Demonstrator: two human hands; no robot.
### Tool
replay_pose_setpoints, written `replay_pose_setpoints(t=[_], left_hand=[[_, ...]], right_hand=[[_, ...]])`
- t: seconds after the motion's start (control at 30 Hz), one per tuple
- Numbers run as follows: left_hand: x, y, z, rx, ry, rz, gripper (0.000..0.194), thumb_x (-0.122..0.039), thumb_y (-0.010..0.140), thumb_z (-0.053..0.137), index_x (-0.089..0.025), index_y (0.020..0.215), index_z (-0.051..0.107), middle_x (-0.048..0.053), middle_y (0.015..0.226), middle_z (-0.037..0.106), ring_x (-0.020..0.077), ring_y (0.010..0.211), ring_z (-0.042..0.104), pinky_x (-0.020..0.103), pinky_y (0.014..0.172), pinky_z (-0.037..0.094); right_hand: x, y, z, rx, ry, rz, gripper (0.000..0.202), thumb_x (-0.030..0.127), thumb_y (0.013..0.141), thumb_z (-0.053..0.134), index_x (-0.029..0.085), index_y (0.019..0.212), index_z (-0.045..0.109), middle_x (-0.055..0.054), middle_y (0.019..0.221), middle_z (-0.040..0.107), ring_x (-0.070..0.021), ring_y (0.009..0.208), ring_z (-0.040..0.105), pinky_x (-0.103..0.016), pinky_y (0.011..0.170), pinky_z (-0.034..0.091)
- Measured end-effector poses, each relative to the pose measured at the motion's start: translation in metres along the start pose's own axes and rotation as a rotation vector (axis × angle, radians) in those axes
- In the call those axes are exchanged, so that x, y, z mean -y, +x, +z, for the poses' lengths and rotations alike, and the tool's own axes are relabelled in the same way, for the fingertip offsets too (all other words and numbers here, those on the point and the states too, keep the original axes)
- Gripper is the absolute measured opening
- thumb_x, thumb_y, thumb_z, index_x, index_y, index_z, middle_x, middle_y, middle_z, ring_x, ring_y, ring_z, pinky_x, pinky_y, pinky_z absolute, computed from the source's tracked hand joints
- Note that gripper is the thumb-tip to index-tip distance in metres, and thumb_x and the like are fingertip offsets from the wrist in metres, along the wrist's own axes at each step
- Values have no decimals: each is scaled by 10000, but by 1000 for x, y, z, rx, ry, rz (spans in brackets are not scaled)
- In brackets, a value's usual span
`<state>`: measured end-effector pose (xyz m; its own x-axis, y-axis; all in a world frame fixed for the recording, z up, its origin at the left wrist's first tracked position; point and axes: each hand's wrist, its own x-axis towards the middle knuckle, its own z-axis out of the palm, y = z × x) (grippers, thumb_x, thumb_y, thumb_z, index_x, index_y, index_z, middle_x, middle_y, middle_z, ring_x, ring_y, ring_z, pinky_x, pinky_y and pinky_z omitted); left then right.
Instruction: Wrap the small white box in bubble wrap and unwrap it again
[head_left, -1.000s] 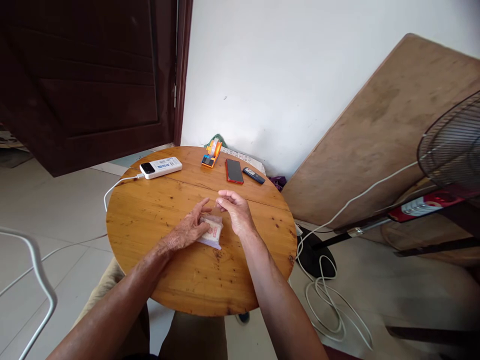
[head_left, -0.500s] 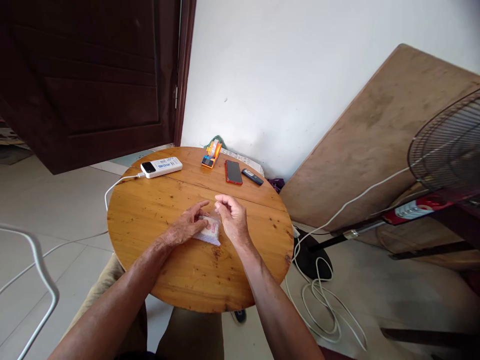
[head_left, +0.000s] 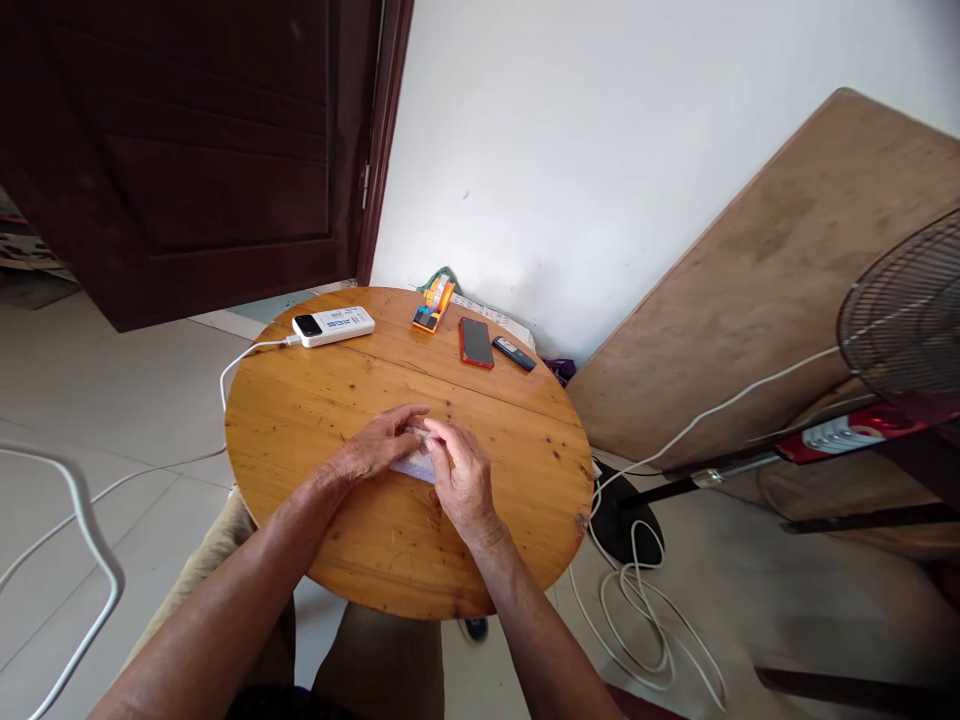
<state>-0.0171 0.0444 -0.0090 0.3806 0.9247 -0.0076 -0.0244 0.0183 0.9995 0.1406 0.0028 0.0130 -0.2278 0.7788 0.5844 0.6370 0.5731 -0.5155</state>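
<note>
Centrally, 1 flat, pale plastic packet (head_left: 412,468) lies near the middle of the round, brown wooden table (head_left: 300,400), the L hand (head_left: 379,443) over its left part, prob. to steady it vs. the tabletop, & the R hand (head_left: 463,478) w/ bent fingers close by at its right side, prob. for fine control; whether either grip is closed can't be told. Count: 2 hands, 1 packet, &, set toward the far side, presumably for elbow room, 1 white rect. power bank (head_left: 345,326) w/ 1 white cable (head_left: 270,344), 1 orange-and-blue tape dispenser (head_left: 433,305), 1 red-edged black phone (head_left: 476,342), 1 dark oblong handheld device (head_left: 514,353).
</note>
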Motion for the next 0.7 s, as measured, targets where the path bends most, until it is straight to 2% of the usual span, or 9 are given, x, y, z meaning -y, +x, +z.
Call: replay_pose_setpoints(t=[0.17, 0.23, 0.33, 0.4, 0.47, 0.57, 0.63, 0.7], left_hand=[[-1, 0, -2, 9, 11, -16, 580, -308, 729, 628, -145, 1281, 558, 37, 959, 663, 165, 795, 582, 277, 696, 445], [-1, 1, -1, 21, -20, -20, 587, -310, 726, 628, -137, 1282, 551, 43, 987, 664, 167, 816, 593, 282, 722, 453], [-1, 1, 0, 25, -68, -26, 584, -294, 717, 630, -132, 1272, 547, 57, 1036, 661, 172, 841, 603, 289, 749, 462], [0, 1, 1, 17, -64, -18, 580, -289, 720, 631, -132, 1272, 546, 58, 1035, 657, 165, 815, 595, 284, 722, 457], [1, 1, 0, 20, -46, 1, 575, -294, 734, 632, -139, 1280, 545, 57, 1036, 655, 154, 783, 584, 274, 687, 447], [3, 0, -1, 29, -24, 22, 566, -304, 746, 639, -162, 1286, 549, 57, 1049, 653, 150, 769, 582, 268, 662, 443], [4, 0, -2, 24, -18, 28, 572, -309, 739, 656, -171, 1284, 555, 61, 1063, 650, 165, 810, 601, 275, 685, 457], [4, 0, -2, 25, -32, 30, 586, -316, 732, 672, -173, 1288, 551, 64, 1063, 653, 179, 839, 617, 284, 700, 470]], right_hand=[[2, -2, -6, 27, -178, -140, 299, 177, 981, 421, 219, 1195, 625, -77, 970, 730, -215, 876, 649, -365, 810, 472], [4, -5, -9, 65, -263, -220, 301, 145, 969, 428, 197, 1197, 618, -85, 957, 732, -219, 866, 648, -381, 814, 452], [9, -12, -13, 115, -329, -310, 323, 87, 944, 431, 173, 1208, 596, -98, 991, 731, -229, 934, 653, -411, 861, 425], [12, -16, -16, 111, -293, -316, 345, 67, 932, 430, 179, 1224, 577, -96, 1044, 726, -224, 979, 653, -419, 897, 417], [12, -18, -21, 66, -209, -264, 354, 73, 929, 432, 206, 1225, 573, -79, 1060, 724, -213, 986, 655, -415, 920, 425], [5, -12, -31, 1, -102, -90, 341, 130, 918, 479, 238, 1225, 582, -70, 1085, 711, -218, 1025, 645, -410, 939, 451], [-5, -4, -37, 81, -34, 32, 456, 204, 866, 595, 246, 1316, 529, -90, 1251, 646, -251, 1178, 586, -436, 1004, 439], [-19, 4, -39, 263, 58, 120, 744, 288, 754, 743, 262, 1426, 424, -105, 1440, 509, -298, 1337, 463, -488, 1087, 383]])
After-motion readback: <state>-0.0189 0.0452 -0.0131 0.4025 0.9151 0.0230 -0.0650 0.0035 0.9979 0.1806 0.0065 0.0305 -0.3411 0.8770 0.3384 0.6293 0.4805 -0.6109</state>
